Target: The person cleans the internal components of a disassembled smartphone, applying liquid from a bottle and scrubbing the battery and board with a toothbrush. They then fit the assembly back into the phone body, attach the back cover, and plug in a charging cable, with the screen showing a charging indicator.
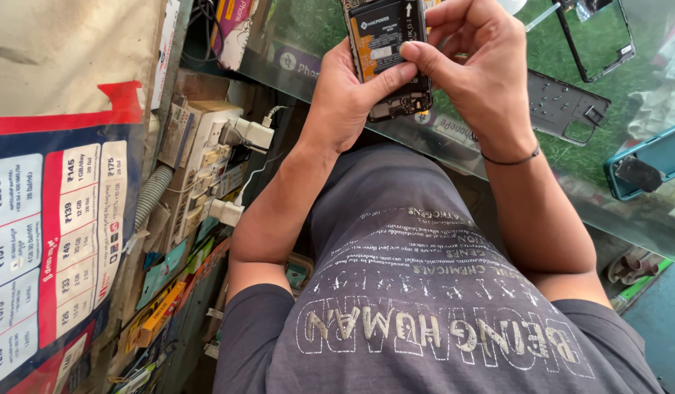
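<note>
1. Lowest in the frame is the person's grey printed T-shirt (425, 292). With the body leaning this close to the glass counter (454, 146), a nudge could, I judge, shift the loose parts lying on it.
2. At top centre the left hand (344, 102) cradles an opened smartphone (388, 51) from below, its thumb laid across the exposed black battery. The grip looks light, so the phone could slip onto the glass.
3. The right hand (476, 66) curls over the phone's right edge, fingertips pressed together on the battery area. Hard pressing there might dent the cell or strain a connector.
4. Farther right lie a dark perforated inner plate (564, 106), a teal phone case (647, 160) and a bare phone frame (596, 36); a sweeping forearm could knock them off.
5. At left, white chargers (253, 133) crowd a socket board; a trailing cable could snag.
</note>
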